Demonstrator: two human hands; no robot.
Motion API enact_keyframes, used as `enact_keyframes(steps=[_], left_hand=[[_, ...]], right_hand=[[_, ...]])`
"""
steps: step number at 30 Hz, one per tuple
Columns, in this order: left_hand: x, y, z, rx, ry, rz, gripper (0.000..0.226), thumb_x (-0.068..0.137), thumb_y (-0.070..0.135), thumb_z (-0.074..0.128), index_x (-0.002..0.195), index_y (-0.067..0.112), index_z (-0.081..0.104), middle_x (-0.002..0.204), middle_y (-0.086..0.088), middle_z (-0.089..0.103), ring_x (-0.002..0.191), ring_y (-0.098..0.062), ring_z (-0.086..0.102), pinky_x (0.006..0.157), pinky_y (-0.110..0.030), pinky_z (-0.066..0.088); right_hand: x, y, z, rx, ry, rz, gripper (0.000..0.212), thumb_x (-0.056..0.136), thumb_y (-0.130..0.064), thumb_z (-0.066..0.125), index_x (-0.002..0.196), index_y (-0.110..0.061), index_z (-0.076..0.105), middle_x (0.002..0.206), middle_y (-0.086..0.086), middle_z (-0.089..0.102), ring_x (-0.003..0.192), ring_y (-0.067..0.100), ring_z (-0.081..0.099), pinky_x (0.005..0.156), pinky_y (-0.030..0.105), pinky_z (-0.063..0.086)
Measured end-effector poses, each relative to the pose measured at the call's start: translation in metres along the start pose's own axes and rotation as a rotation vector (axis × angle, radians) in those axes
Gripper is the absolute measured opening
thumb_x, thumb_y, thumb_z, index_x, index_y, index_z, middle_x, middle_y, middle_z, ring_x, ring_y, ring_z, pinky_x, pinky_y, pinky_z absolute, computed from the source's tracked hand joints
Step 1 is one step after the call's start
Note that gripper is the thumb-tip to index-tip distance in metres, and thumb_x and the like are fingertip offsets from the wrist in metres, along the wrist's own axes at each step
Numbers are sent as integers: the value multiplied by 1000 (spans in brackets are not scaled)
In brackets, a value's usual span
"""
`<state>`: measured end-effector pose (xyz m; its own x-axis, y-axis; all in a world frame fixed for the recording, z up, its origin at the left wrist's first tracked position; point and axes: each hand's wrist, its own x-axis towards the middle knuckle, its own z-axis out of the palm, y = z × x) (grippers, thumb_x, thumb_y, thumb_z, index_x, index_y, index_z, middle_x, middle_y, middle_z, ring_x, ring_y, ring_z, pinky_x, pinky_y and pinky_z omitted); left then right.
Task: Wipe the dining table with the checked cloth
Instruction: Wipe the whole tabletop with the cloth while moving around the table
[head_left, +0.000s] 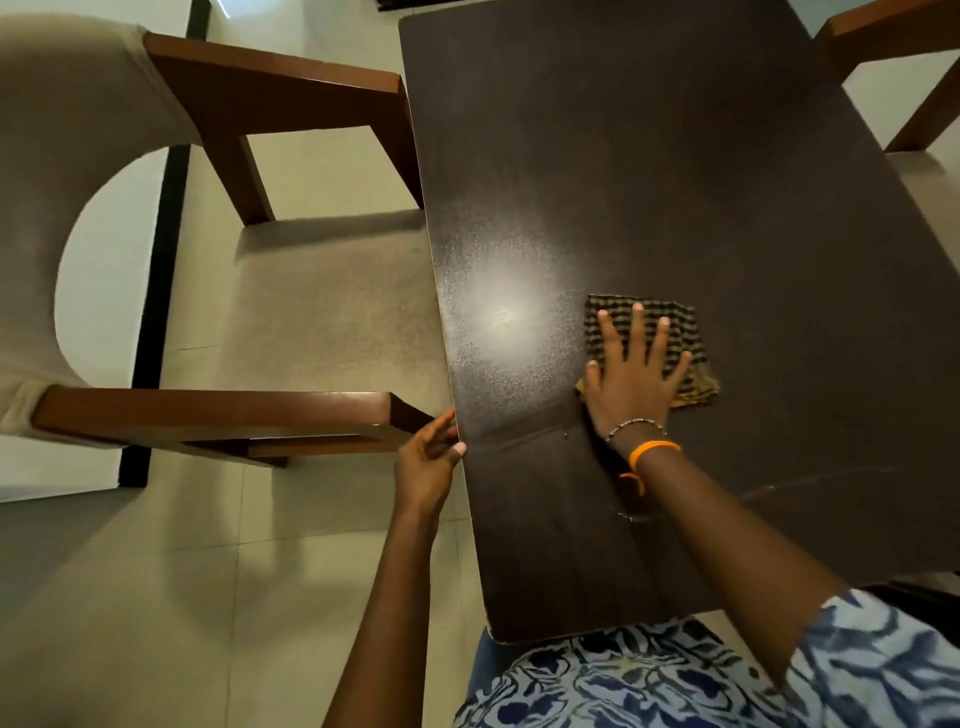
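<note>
Now the right hand (635, 379) lies flat on the checked cloth (649, 343), a little right of the centre of the frame. Its fingers are straight and spread wide, so it presses the cloth and does not grip it. The cloth is folded to a rough square and lies on the dining table (675, 182), near the table's left edge but not touching it. One yellowish corner of the cloth shows at the lower right of the hand. On the right wrist sit a thin beaded bracelet (635, 427) and an orange band (653, 451).

The left hand (428, 457) is at the left edge of the table, lower centre of the frame. Its thumb lies on the top surface and the fingers curl around the edge, so it holds the table.

At the left of the frame stands a wooden chair (218, 415) with a beige padded seat, just beside the table. A patterned blue and white garment (649, 680) fills the lower right.
</note>
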<state>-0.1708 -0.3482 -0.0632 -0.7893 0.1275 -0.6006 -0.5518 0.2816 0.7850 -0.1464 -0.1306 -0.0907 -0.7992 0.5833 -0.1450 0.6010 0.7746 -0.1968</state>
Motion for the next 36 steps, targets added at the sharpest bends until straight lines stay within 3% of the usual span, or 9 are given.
enact_keyframes(steps=[4,7,9,12,17,22,29,31,36], left_hand=[[1,-2,3,-16,33,-11,48,86,-8,53,130,11,53,114,-5,64,99,-10,59,82,-16,48],[2,-1,9,56,87,25,42,88,-2,55,127,13,56,116,-5,65,99,-13,62,89,-29,51],[2,2,15,230,156,85,42,87,6,58,128,15,55,121,-8,60,108,-21,60,94,-37,49],[1,12,28,544,269,139,63,84,10,61,141,14,34,139,-12,41,126,-29,42,106,-40,36],[-1,29,64,768,180,365,86,81,23,67,148,15,13,149,-8,29,140,-26,22,116,-42,20],[-2,34,100,885,14,494,89,83,27,66,149,17,6,155,-3,17,146,-23,3,118,-43,-1],[-10,33,111,934,-7,505,84,84,28,64,148,20,10,154,-3,19,146,-21,2,116,-42,-6],[-12,35,116,950,5,499,82,84,28,64,148,20,13,154,-3,21,146,-21,2,116,-42,-6],[-22,39,139,1048,81,514,69,87,19,55,146,15,20,153,-6,24,146,-25,1,115,-48,-9]], right_hand=[[-28,-67,19,-42,-58,-268,65,84,-36,48,146,-33,26,157,7,16,144,35,13,108,65,10],[-47,-93,28,-88,-93,-466,60,79,-41,38,138,-36,41,150,5,36,137,33,34,102,63,28],[-43,-86,27,-88,-98,-580,59,78,-43,36,136,-37,44,148,3,39,135,31,38,101,60,32],[-27,-53,23,-112,-76,-702,60,80,-43,37,140,-39,36,152,0,33,139,29,32,105,56,29],[1,28,2,-107,-19,-495,63,78,-43,38,141,-40,33,153,-1,31,140,28,27,105,53,28],[38,114,-33,-117,-36,-174,68,78,-52,22,145,-41,23,157,-3,17,145,27,13,110,56,18],[38,89,-25,12,26,105,61,90,-37,45,146,-39,20,159,-3,8,146,27,1,112,58,4],[29,68,-21,24,23,68,62,89,-36,43,146,-39,20,159,-1,7,146,29,1,110,59,3],[7,31,-6,6,-49,-335,61,80,-44,37,140,-37,37,154,3,29,142,33,24,105,63,18]])
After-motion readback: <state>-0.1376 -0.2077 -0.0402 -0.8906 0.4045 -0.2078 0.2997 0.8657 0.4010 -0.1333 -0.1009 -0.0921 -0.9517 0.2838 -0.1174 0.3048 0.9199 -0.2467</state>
